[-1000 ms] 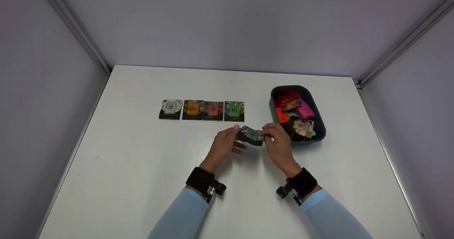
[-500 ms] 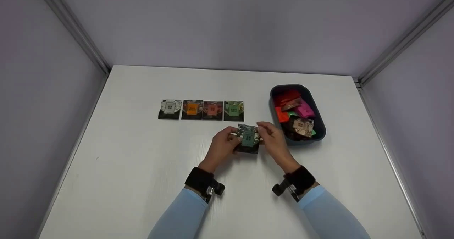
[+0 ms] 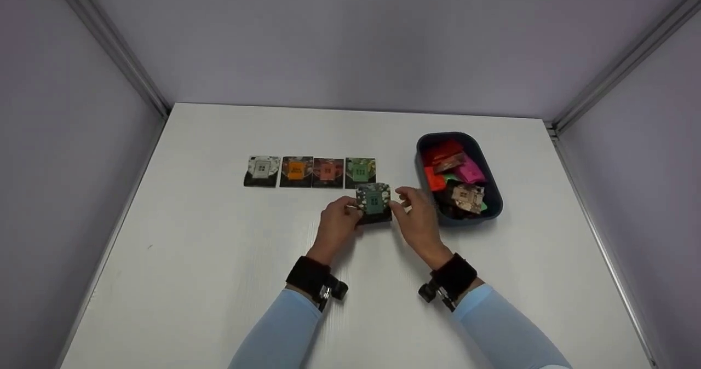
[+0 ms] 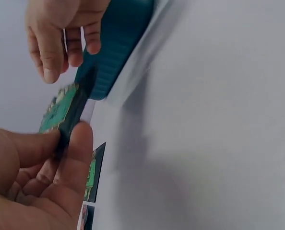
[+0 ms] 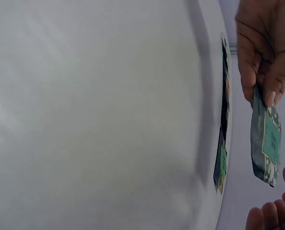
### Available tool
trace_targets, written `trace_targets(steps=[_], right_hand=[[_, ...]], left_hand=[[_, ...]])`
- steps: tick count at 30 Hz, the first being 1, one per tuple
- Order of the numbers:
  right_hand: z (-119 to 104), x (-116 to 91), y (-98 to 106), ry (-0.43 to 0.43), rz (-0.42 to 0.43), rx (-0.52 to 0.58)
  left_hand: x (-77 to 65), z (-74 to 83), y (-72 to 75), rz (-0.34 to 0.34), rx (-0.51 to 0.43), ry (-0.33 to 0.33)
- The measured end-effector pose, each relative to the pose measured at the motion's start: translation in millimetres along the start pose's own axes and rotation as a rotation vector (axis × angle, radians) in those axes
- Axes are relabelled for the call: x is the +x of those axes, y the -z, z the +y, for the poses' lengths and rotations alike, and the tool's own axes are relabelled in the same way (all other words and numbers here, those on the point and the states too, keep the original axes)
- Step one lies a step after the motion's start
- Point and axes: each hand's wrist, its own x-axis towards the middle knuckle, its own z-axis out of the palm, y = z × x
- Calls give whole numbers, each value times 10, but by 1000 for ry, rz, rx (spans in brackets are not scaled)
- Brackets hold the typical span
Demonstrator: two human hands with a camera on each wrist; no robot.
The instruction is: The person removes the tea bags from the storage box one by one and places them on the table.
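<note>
Pinching the teal pack (image 3: pixel 374 202) by its left edge: left grip (image 3: pixel 335 224), clamped on it at mid-frame in the head view. Right grip (image 3: pixel 419 224) is apart, half curved, just beside the pack's right edge; both wrist views show a gap, no contact.

Key relation: pack sticks out rightward from the left grip, label facing the head camera, tilted and raised off the desk (image 3: pixel 219 281). Looks near square, so can't call a long axis. In the head view its top edge overlaps the bottom of the green pack (image 3: pixel 360 169), right end of a row; red pack (image 3: pixel 328 172), orange pack (image 3: pixel 296 172) and white pack (image 3: pixel 262 171) run off to frame left. Box (image 3: pixel 496 196) is at frame right, nearer the right grip.

Delta vs half a second ago: teal pack sits higher and further left in frame, right grip is off its edge. Row and box unchanged.
</note>
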Motion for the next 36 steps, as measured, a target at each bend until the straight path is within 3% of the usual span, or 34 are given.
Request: trace_targets(steps=[3, 8, 12, 16, 19, 23, 29, 31, 36], right_hand=[[18, -62, -43, -46, -32, 27], [54, -126, -127, -184, -61, 214], [83, -73, -189, -169, 0, 266], [143, 40, -233, -169, 63, 220], [199, 92, -256, -180, 75, 77], [248, 123, -271, -171, 35, -158], [138, 82, -230, -130, -23, -363], [105, 57, -220, -83, -28, -445], [100, 27, -231, 153, -35, -623]], left_hand=[[39, 5, 1, 48, -7, 6], [84, 33, -64, 66, -66, 5], [162, 88, -148, 78, -90, 19], [219, 137, -200, 64, -57, 44], [201, 124, -234, 41, 52, -4], [137, 71, -286, 30, 282, -157], [52, 14, -342, 33, 580, -322], [25, 1, -358, 54, 686, -361], [-11, -34, -385, 116, 867, -422]])
